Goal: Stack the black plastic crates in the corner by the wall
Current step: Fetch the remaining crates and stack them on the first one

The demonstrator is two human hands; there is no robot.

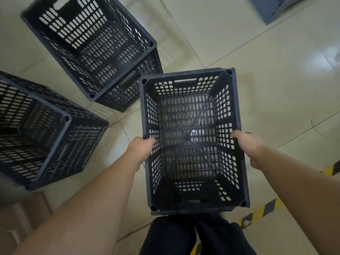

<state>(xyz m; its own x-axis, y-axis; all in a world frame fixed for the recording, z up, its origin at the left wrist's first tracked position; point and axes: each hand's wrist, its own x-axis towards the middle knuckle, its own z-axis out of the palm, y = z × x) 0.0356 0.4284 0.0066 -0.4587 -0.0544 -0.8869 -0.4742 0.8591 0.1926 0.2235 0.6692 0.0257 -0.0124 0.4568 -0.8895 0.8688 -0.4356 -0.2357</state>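
Both hands, left hand (142, 148) and right hand (247, 144), clamp the long rims of an empty crate (193, 142), carried level over the floor (266, 80), likely toward the stack (95, 52) ahead-left.

No legible text, label, brand, number or sign appears on any object in the head view; the crates, floor and cardboard carry no readable markings.

Tiled floor (276, 89), 2 crate stacks (95, 52)
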